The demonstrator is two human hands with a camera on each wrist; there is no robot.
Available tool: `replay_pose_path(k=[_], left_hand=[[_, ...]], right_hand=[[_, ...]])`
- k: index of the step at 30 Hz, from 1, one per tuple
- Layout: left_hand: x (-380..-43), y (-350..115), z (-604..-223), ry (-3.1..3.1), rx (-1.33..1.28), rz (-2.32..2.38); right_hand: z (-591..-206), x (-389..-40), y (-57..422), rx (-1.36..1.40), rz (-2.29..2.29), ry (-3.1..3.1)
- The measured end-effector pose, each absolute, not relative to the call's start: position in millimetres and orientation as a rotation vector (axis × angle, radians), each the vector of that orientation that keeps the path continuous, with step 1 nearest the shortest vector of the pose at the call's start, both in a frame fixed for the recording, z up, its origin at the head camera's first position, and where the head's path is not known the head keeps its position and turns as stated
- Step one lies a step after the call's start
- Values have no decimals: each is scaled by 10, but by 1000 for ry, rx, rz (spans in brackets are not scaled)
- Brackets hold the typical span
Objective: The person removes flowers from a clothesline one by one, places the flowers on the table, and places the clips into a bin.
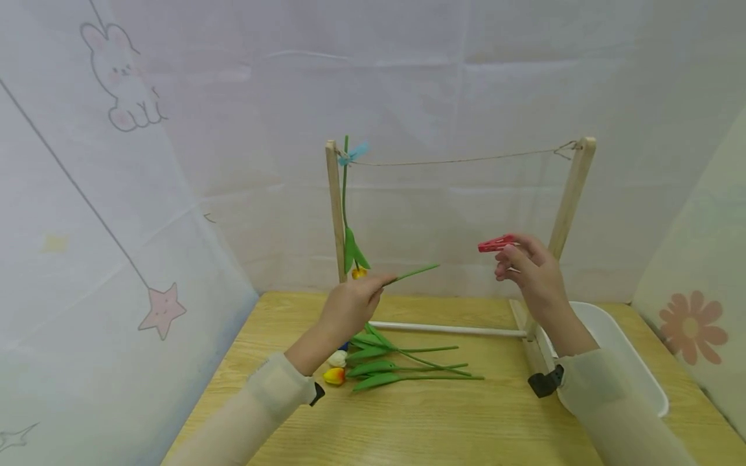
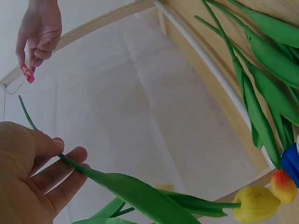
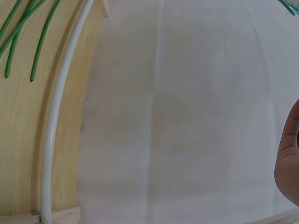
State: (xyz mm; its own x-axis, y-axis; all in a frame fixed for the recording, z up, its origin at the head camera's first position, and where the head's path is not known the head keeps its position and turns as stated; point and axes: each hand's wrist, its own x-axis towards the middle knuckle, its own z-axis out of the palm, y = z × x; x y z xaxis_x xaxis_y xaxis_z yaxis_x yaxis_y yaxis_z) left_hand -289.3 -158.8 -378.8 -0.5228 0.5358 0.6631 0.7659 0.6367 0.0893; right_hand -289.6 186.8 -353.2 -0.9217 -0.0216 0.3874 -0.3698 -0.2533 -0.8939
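Note:
My left hand (image 1: pixel 351 304) pinches the green stem of an artificial tulip (image 2: pixel 135 193) between thumb and fingers. Its stem end points toward the right hand, and a yellow bloom (image 2: pixel 257 205) shows at its far end in the left wrist view. My right hand (image 1: pixel 533 278) holds a red clothespin (image 1: pixel 495 243) at the fingertips, in front of the right post. In the right wrist view only an edge of that hand (image 3: pixel 288 163) appears. Another tulip (image 1: pixel 350 249) hangs bloom-down from the twine (image 1: pixel 443 162), held by a blue clothespin (image 1: pixel 354 154).
Two wooden posts (image 1: pixel 568 200) carry the twine, with a white rod (image 1: pixel 449 329) low between them. Several tulips (image 1: pixel 379 380) lie on the wooden table (image 1: pixel 419 421), stems toward the right. A white tub (image 1: pixel 632 369) stands at the right, partly behind the right forearm.

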Motion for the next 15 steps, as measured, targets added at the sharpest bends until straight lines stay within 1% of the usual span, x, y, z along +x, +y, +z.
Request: replay_pose_path(k=[15], left_hand=[[-2846,-1427,-4085,-2194,-1015,-305]], right_hand=[[-3749,-2685,2107,507,2324,-1645]])
